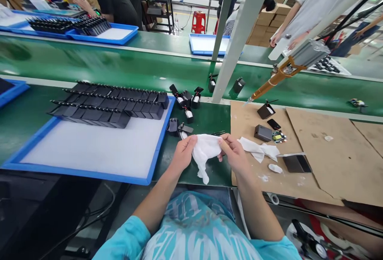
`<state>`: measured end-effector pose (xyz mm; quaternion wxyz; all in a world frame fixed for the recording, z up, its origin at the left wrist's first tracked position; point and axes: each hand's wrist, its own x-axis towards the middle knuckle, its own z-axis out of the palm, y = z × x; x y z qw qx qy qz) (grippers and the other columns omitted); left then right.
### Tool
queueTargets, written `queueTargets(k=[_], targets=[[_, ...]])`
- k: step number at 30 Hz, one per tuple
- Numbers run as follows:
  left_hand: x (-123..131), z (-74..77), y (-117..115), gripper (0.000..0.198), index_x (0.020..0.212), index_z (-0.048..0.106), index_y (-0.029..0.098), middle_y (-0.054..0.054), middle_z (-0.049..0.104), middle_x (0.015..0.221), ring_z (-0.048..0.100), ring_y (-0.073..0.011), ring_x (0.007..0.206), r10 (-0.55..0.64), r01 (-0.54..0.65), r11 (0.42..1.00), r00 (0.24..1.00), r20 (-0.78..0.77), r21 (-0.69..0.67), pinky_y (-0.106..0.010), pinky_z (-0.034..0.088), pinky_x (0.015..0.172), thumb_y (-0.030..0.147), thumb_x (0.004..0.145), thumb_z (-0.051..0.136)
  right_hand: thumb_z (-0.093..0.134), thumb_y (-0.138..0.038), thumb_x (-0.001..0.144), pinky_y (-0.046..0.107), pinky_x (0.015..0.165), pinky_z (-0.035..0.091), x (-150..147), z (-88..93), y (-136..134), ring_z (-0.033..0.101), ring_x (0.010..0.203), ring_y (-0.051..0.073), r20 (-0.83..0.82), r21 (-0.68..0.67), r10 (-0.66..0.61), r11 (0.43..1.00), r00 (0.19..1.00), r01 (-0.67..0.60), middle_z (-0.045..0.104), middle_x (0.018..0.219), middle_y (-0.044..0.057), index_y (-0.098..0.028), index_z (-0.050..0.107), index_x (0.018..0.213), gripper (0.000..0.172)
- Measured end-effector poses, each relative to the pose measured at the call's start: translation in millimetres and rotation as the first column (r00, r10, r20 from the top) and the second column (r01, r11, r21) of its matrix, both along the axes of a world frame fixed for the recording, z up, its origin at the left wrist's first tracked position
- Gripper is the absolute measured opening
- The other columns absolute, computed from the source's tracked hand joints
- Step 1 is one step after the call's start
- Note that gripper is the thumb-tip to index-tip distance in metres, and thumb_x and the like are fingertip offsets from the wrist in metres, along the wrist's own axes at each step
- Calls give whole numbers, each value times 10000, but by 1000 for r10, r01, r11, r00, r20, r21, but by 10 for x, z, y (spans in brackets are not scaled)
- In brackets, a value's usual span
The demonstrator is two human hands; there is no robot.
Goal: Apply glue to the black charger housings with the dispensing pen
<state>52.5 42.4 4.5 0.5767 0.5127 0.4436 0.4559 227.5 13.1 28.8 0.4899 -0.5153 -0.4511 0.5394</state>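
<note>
Between my two hands a crumpled white cloth [205, 150] is stretched over the green bench, one end hanging down. My left hand [184, 152] pinches its left corner, and my right hand [235, 152] grips the right side with thumb and fingers. Just beyond the cloth lie several small black boxes with open lids [188, 113]. A second white cloth [260, 149] rests on the cardboard beside my right hand. Near it are a black box [263, 133], a small circuit board [279, 136] and a dark flat piece [297, 163].
On the left, a blue-rimmed tray [89, 177] holds rows of black boxes [110, 104]. An orange dispensing tool [269, 84] hangs above the cardboard sheet [338, 156]. A white metal post [236, 48] rises behind the bench. Past the green conveyor [134, 66], other people stand by blue trays.
</note>
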Motion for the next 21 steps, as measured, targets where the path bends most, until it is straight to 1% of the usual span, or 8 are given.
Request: queueTargets(k=[3, 5, 9, 11, 14, 16, 19, 21], targets=[[11, 4, -12, 407, 910, 703, 156, -25, 671, 753, 560, -137, 645, -30, 32, 999, 997, 69, -19, -224, 431, 584, 548, 850, 611, 574, -512, 866, 197, 424, 465, -10, 31, -42, 512, 468, 77, 16, 2, -1, 1000, 1000, 0, 513, 606, -56, -215, 554, 797, 306], [15, 21, -33, 373, 971, 704, 166, -28, 690, 771, 571, -132, 629, -54, 56, 998, 995, 83, -23, -215, 432, 563, 508, 835, 649, 591, -497, 861, 199, 431, 463, -38, 62, -85, 528, 503, 87, 54, 28, 22, 999, 998, -24, 541, 644, -42, -218, 580, 851, 279], [29, 76, -96, 327, 840, 673, 155, 4, 644, 645, 512, -96, 532, -97, 97, 995, 995, -2, 32, -189, 382, 500, 480, 857, 635, 665, -406, 833, 216, 530, 501, -128, 86, -149, 610, 701, 125, 253, 170, 28, 983, 967, -73, 673, 921, 29, -243, 608, 1109, 326], [35, 107, -120, 367, 757, 633, 151, 23, 591, 579, 471, -84, 501, -102, 106, 992, 993, -55, 63, -183, 357, 481, 497, 877, 595, 644, -375, 854, 232, 588, 516, -156, 71, -154, 628, 742, 135, 306, 247, 0, 966, 952, -79, 701, 972, 43, -233, 647, 1073, 261], [35, 138, -131, 423, 675, 586, 154, 38, 514, 524, 420, -77, 477, -88, 106, 985, 987, -132, 136, -187, 331, 470, 511, 898, 540, 633, -361, 863, 229, 549, 474, -140, 53, -147, 594, 638, 123, 365, 323, -50, 943, 930, -76, 696, 774, 15, -206, 680, 865, 163], [34, 141, -128, 446, 625, 551, 160, 42, 474, 508, 397, -75, 472, -65, 96, 977, 985, -163, 192, -192, 322, 473, 504, 907, 520, 616, -363, 872, 224, 500, 426, -99, 65, -156, 542, 547, 103, 416, 338, -93, 939, 905, -59, 647, 649, -9, -199, 649, 746, 210], [47, 135, -133, 506, 540, 469, 165, 46, 414, 481, 368, -70, 457, -58, 90, 972, 987, -149, 218, -196, 304, 467, 509, 908, 520, 571, -365, 899, 219, 456, 390, -40, 98, -205, 508, 472, 90, 423, 308, -103, 951, 900, -36, 582, 551, -31, -200, 616, 695, 266], [65, 154, -151, 507, 533, 474, 163, 47, 420, 475, 373, -68, 454, -97, 118, 974, 989, -115, 193, -194, 305, 464, 503, 904, 536, 560, -370, 905, 214, 433, 390, -21, 106, -252, 514, 445, 89, 372, 274, -94, 962, 923, -13, 561, 530, -38, -202, 623, 715, 261]])
